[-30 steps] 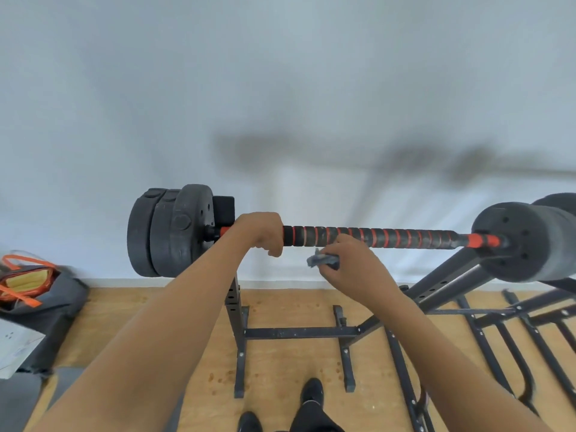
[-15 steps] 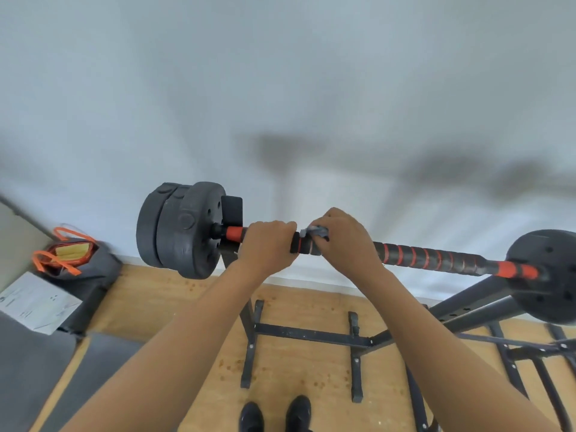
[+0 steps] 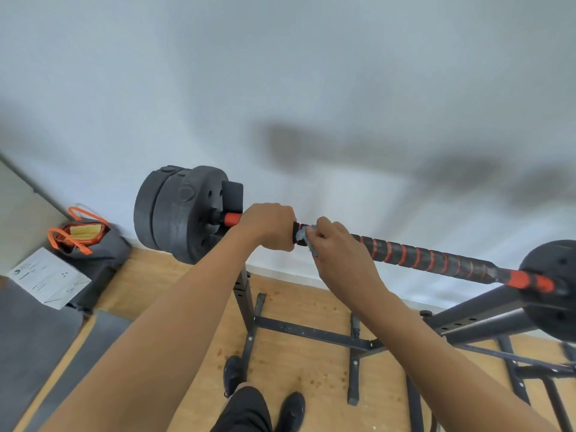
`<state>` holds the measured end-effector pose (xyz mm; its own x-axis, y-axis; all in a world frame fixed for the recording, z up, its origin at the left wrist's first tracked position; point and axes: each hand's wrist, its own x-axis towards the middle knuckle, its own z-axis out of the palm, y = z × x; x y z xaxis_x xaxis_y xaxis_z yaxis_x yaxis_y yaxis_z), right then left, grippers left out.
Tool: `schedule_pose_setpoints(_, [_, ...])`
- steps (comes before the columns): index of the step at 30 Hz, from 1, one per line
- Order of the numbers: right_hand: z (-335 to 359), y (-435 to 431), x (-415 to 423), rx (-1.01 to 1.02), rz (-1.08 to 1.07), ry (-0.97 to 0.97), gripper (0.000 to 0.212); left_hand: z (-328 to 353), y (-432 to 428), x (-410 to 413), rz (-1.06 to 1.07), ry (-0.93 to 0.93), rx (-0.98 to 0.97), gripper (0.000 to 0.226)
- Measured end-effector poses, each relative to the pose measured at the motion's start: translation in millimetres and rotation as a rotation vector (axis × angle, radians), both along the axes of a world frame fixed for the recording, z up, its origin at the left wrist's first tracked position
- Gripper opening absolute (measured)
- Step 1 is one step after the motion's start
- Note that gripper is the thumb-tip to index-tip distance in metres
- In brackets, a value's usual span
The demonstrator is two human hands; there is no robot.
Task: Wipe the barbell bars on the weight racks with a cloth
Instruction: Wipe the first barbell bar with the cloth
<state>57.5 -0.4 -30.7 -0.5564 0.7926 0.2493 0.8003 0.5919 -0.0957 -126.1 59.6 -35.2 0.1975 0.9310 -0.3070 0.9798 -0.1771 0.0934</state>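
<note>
Black barbell bar (image 3: 430, 260) with orange spiral stripes, grey-blue cloth (image 3: 304, 234), dark grey weight plates (image 3: 184, 213).

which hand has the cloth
The right hand: it pinches the small blue-grey cloth against the black barbell bar with orange stripes. The left hand grips the bar bare, nearer the black round weight plates.

Bare forearms (image 3: 174, 322), black trousers (image 3: 246, 413), black shoes (image 3: 293, 410)
</note>
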Motion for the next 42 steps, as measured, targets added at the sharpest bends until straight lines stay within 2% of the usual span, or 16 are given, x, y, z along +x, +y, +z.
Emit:
schedule_pose_setpoints(4, [9.1,-18.8,9.0,-0.067,0.052,0.040,0.012,-0.4,11.6,-2.1,0.018,-0.099,-0.188,0.020])
schedule_pose_setpoints(8, [34.2,22.0,10.7,-0.064,-0.087,0.227,0.016,1.4,20.9,-5.7,0.029,-0.186,-0.337,0.016])
schedule_pose_setpoints(13, [26.5,31.9,-19.8,-0.201,-0.150,0.021,0.021,-0.9,23.5,-6.1,0.019,-0.188,-0.378,0.014])
schedule_pose_setpoints(16, [15.8,10.6,-22.8,-0.142,-0.163,0.021,0.010,-1.8,27.8,-8.3,-0.012,-0.196,-0.426,0.012])
schedule_pose_setpoints(22, [3.5,-19.4,-14.1,-0.180,-0.157,-0.057,0.044,4.3,32.0,-9.5,-0.051,-0.241,-0.531,0.011])
schedule_pose_setpoints(25, [-13.3,-48.0,-6.7,-0.257,-0.098,-0.074,0.031,7.1,30.1,-10.9,-0.040,-0.288,-0.563,0.015])
schedule_pose_setpoints(27, [-14.4,-55.7,2.0,-0.282,-0.101,-0.017,0.034,6.9,25.0,-11.9,-0.037,-0.333,-0.486,0.028])
schedule_pose_setpoints(28, [-7.2,-52.7,5.2,-0.264,-0.124,0.050,0.035,6.7,19.2,-12.4,-0.040,-0.333,-0.369,0.037])
schedule_pose_setpoints(30, [13.5,-36.3,9.6,-0.188,-0.150,0.189,0.030,7.2,2.9,-11.4,-0.088,-0.205,-0.020,0.047])
schedule_pose_setpoints(31, [24.7,-23.5,9.9,-0.137,-0.162,0.235,0.028,5.1,-6.2,-9.8,-0.117,-0.117,0.132,0.047])
schedule_pose_setpoints(33, [41.8,5.2,6.9,-0.054,-0.183,0.288,0.025,-4.9,-21.1,-6.3,-0.130,-0.059,0.307,0.038])
schedule_pose_setpoints(36, [37.5,33.6,-6.9,-0.050,-0.198,0.257,0.016,-20.3,-29.2,-0.5,-0.070,-0.041,0.440,0.025])
schedule_pose_setpoints(39, [9.5,18.1,-24.5,-0.101,-0.148,0.128,0.029,-21.1,-27.9,5.2,-0.038,0.038,0.450,0.019])
schedule_pose_setpoints(42, [0.3,-0.1,-23.0,-0.094,-0.121,0.136,0.030,-19.2,-25.0,5.4,-0.036,0.053,0.437,0.013])
